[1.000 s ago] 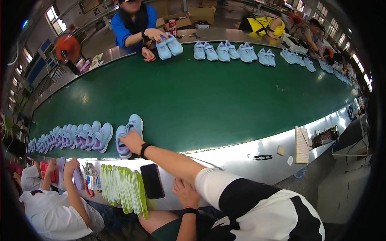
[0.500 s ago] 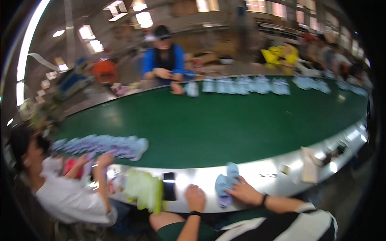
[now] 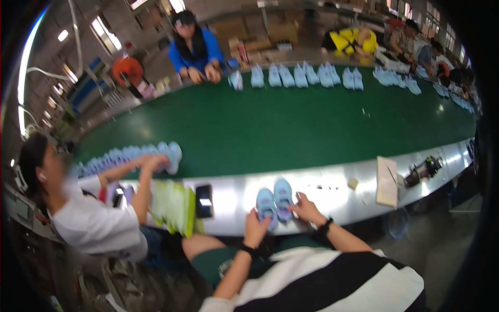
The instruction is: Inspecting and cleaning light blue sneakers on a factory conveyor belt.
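Two light blue shoes with lilac insides stand side by side on the metal table edge in front of me, toes pointing away. At the heel of the left shoe (image 3: pixel 266 200), my left hand (image 3: pixel 255 230) is closed, thumb and fingers against its side. My right hand (image 3: pixel 307 209) reaches in from the right, thumb against the heel area of the right shoe (image 3: pixel 283 193), forefinger bent beside it. Part of each shoe's heel is hidden by my fingers.
A green conveyor belt (image 3: pixel 291 132) runs beyond the metal edge (image 3: pixel 234 218). Left lie a dark phone (image 3: pixel 204 202) and lime-green sheets (image 3: pixel 174 206). A co-worker in white (image 3: pixel 104 216) touches a shoe row. Rightward are a notepad (image 3: pixel 386 182) and a dark tool (image 3: pixel 423 170).
My left hand has moved from the bare metal to the left shoe. The shoes now stand straight side by side. The co-worker's hands have reached to the shoe row; the view has tilted.
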Motion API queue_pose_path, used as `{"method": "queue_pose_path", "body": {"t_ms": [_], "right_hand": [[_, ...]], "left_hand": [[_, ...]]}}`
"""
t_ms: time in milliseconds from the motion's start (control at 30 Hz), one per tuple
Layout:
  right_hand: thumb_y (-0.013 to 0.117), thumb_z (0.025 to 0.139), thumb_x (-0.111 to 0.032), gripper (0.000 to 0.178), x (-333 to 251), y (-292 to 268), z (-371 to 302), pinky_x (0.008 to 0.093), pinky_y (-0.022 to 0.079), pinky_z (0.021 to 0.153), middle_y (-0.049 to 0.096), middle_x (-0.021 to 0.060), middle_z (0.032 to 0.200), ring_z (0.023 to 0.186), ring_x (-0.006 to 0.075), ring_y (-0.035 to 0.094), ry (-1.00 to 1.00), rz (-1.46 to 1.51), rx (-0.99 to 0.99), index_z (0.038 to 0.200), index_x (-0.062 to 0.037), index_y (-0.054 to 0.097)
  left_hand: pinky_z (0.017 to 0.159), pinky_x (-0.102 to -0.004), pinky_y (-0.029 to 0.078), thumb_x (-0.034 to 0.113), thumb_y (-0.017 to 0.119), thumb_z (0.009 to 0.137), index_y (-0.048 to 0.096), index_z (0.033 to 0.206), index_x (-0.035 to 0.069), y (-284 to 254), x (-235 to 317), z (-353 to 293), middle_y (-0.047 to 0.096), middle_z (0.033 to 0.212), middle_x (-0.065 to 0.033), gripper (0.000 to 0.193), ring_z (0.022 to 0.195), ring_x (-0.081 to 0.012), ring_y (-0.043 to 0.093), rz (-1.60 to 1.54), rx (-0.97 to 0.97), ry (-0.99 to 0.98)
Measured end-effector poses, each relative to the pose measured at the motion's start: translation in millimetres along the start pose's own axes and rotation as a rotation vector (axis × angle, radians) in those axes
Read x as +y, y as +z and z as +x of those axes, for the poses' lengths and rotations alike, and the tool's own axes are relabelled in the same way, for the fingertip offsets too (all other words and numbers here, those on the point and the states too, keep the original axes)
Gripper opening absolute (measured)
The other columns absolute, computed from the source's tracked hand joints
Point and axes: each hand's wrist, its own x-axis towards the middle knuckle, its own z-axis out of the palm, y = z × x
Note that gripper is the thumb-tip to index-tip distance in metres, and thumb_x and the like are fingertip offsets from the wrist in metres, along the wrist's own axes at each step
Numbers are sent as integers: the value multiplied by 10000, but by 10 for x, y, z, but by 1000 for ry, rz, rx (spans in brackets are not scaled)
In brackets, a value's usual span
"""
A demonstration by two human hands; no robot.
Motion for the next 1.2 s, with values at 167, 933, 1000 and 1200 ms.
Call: {"method": "queue_pose_path", "body": {"t_ms": [167,933,1000,1200], "right_hand": [[591,917,-174,499,-56,-102,-18,295,507,768,655,75,1001,845,179,624,36,518,-119,1383,-67,447],[593,741,64,687,-897,-370,-493,381,427,972,444,202,1279,1157,348,502,-910,101,330,1382,-134,448],[577,764,56,685,-883,-379,-501,371,411,995,449,187,1314,1181,307,495,-915,134,298,1407,-115,416],[500,851,-20,668,-858,-362,-556,338,368,1057,437,108,1415,1251,199,466,-288,991,-147,1483,-66,289]], "left_hand": [[898,-309,484,-1,572,880,477,1295,-11,-347,225,50,633,1127,-119,426,1038,-184,612,-666,-173,-284],[1012,-406,375,-70,672,685,523,1200,117,-718,1363,-197,407,1265,-168,568,1178,-327,458,64,345,567],[1013,-406,382,-73,671,673,512,1207,103,-718,1392,-221,406,1276,-164,584,1184,-309,458,95,347,590],[985,-363,433,-3,661,768,383,1321,82,-766,1473,-294,502,1213,-93,624,1129,-208,526,-975,38,-17]]}}
